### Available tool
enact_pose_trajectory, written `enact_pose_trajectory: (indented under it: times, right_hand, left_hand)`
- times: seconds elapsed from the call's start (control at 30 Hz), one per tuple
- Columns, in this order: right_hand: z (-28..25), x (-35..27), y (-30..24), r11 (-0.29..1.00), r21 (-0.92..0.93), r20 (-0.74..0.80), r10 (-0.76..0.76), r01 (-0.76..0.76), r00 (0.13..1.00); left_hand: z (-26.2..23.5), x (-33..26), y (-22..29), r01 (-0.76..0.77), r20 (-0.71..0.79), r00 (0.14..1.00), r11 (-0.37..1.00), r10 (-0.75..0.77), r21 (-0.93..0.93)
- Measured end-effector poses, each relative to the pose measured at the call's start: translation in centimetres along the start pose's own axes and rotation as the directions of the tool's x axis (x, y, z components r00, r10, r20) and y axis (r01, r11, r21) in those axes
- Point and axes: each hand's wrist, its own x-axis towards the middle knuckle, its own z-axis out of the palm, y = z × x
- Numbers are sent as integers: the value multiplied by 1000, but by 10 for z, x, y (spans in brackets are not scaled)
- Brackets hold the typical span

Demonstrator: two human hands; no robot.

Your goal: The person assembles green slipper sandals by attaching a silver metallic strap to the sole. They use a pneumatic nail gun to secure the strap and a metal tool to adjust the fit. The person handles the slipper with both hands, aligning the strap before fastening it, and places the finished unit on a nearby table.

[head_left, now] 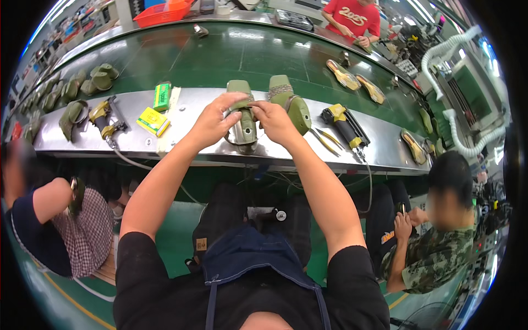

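An olive-green shoe upper on a shoe last (pixel 240 132) stands at the steel bench edge, in front of me. My left hand (pixel 219 118) is curled over its left side, thumb and fingers closed on the green upper. My right hand (pixel 275 122) pinches the upper's edge from the right, thumb and finger pressed together. What lies right under the fingertips is partly hidden. A second green shoe (pixel 294 107) with a braided-looking band stands just right of my hands. Yellow-handled pliers (pixel 328 144) lie beside it.
Air-powered tools with hoses lie left (pixel 102 118) and right (pixel 346 126). Green (pixel 163 96) and yellow (pixel 152 121) boxes sit on the bench. Shoe lasts (pixel 344 75) and several green shoes (pixel 99 80) rest on the green conveyor (pixel 220 49). Co-workers sit either side; another stands across.
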Motion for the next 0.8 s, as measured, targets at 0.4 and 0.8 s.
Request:
enact_pose_trajectory:
  times: [0.4, 0.8]
  right_hand:
    - [48, -88, -18, 743, -529, -240, -594, 409, 768]
    - [75, -50, 24, 998, 55, -316, -12, 31, 949]
  left_hand:
    - [32, 2, -19, 32, 19, 999, 995, -34, 94]
    - [39, 2, -31, 57, 36, 998, 994, -54, -89]
